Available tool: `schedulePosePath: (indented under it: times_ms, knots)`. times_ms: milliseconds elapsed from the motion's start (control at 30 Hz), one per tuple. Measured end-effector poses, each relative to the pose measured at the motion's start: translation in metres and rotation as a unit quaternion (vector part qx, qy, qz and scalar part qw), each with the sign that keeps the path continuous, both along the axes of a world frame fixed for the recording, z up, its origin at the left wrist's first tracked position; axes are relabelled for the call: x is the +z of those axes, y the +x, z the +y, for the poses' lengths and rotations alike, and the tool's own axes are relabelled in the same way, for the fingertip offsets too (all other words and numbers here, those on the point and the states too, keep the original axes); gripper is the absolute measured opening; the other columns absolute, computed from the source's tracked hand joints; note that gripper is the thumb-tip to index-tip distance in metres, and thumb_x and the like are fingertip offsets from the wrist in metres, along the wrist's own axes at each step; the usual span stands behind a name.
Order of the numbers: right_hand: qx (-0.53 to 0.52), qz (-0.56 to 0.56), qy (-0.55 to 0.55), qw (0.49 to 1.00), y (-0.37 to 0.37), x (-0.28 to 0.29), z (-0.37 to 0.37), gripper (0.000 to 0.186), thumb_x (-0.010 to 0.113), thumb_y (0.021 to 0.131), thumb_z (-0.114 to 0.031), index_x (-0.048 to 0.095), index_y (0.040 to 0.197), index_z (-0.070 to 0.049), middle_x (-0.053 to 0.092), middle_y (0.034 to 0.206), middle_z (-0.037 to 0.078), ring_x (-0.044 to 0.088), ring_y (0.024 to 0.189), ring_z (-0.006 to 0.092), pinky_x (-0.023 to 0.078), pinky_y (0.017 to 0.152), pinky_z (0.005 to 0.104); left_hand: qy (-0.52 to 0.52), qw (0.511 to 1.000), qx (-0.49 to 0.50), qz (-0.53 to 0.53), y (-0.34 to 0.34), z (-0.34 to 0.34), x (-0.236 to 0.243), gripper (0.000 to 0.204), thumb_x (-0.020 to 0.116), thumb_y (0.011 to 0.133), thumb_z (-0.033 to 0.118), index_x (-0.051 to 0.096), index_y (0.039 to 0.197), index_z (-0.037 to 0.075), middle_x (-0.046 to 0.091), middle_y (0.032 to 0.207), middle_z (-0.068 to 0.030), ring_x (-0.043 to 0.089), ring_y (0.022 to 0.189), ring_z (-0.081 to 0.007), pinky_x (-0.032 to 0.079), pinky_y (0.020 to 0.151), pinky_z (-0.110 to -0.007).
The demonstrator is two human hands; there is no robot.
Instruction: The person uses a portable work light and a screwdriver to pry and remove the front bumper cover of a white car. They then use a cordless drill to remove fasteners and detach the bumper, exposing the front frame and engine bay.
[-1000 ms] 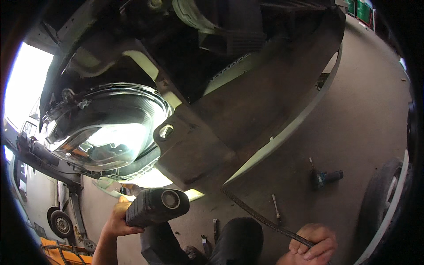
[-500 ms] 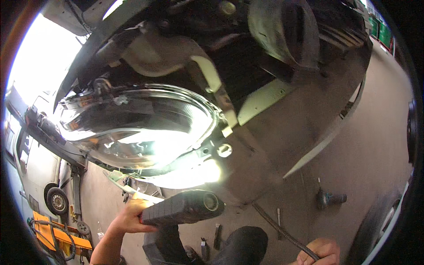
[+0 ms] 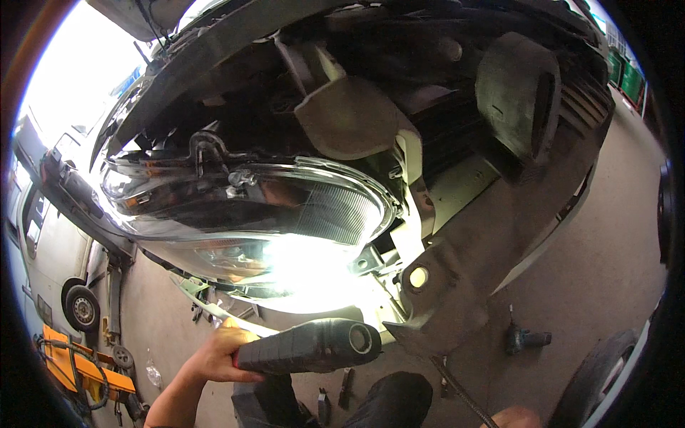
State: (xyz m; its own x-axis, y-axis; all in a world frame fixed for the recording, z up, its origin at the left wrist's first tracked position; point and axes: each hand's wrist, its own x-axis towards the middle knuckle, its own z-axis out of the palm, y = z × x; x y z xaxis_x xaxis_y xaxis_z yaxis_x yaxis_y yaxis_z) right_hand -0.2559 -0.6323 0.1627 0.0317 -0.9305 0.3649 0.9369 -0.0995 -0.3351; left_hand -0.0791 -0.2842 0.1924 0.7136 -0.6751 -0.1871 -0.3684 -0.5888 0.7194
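My left hand (image 3: 217,353) is wrapped round a bulky black work light (image 3: 303,347) with a round end. Its bright glare falls on the lower part of a clear car headlight (image 3: 285,207) just beyond it. At the bottom edge, my right hand (image 3: 517,417) is mostly cut off, closed at the lower end of a long dark ribbed rod (image 3: 462,391). The rod slants up to the left towards the lower edge of a dusty brown panel (image 3: 457,292); whether its tip touches is hidden. Beside the headlight, a pale metal bracket (image 3: 414,164) runs downward.
A dark power tool (image 3: 526,339) lies on the floor at right, near a tyre (image 3: 606,378). Several hand tools, among them one (image 3: 346,386), lie by my knees. An orange wheeled frame (image 3: 89,371) stands at left, with a white vehicle (image 3: 61,250) behind.
The view has shifted, so the car front appears further right and lower. The work light sits slightly further right. My right hand has dropped lower, mostly out of the picture, along with the rod.
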Motion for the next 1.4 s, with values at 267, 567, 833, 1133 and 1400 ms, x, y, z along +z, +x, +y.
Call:
schedulePosePath:
  times_ms: [267,567,833,1133,1400]
  knots:
    - [0.137,0.24,-0.368,0.888,-0.014,0.018,-0.029,0.021,0.056,0.082,-0.017,0.051,0.065,-0.005,0.047,0.058,0.007,0.047,0.045,0.0178,0.044,0.042,0.0283,-0.006,0.994,-0.041,-0.096,-0.002,-0.022,0.006,0.045,0.085,0.062,0.035,0.068,0.094,0.009,0.068,0.089,-0.0058,0.063,0.081,-0.0234,0.04,0.075,-0.033]
    - [0.203,0.238,-0.209,0.926,-0.023,0.003,-0.01,0.024,0.053,0.087,-0.021,0.052,0.067,-0.008,0.049,0.066,0.007,0.049,0.05,0.0182,0.041,0.046,0.0285,0.01,0.998,0.049,0.045,-0.008,-0.019,0.009,0.044,0.085,0.06,0.034,0.068,0.092,0.008,0.064,0.081,-0.0054,0.059,0.078,-0.0239,0.038,0.075,-0.034]
    - [0.186,0.221,-0.313,0.905,-0.023,-0.003,-0.019,0.019,0.051,0.088,-0.022,0.056,0.077,-0.007,0.051,0.071,0.005,0.048,0.05,0.016,0.04,0.045,0.027,0.044,0.999,0.011,0.008,-0.002,-0.013,0.007,0.045,0.085,0.06,0.035,0.068,0.093,0.009,0.065,0.084,-0.0036,0.058,0.08,-0.0232,0.034,0.083,-0.035]
    - [0.19,0.203,-0.28,0.919,-0.034,0.003,-0.022,0.023,0.053,0.086,-0.025,0.052,0.071,-0.007,0.051,0.068,0.006,0.048,0.051,0.0166,0.037,0.044,0.0286,0.045,0.999,-0.019,0.01,-0.001,-0.014,0.014,0.044,0.085,0.061,0.033,0.069,0.095,0.01,0.068,0.089,-0.0031,0.06,0.084,-0.0206,0.034,0.083,-0.034]
    - [0.156,0.253,-0.287,0.911,-0.02,0.01,-0.014,0.028,0.053,0.089,-0.026,0.051,0.068,-0.008,0.05,0.066,0.007,0.048,0.05,0.0187,0.037,0.042,0.0288,0.038,0.997,-0.064,-0.027,0.004,-0.019,0.013,0.042,0.086,0.06,0.027,0.069,0.094,0.007,0.068,0.089,-0.0063,0.064,0.082,-0.0227,0.044,0.075,-0.033]
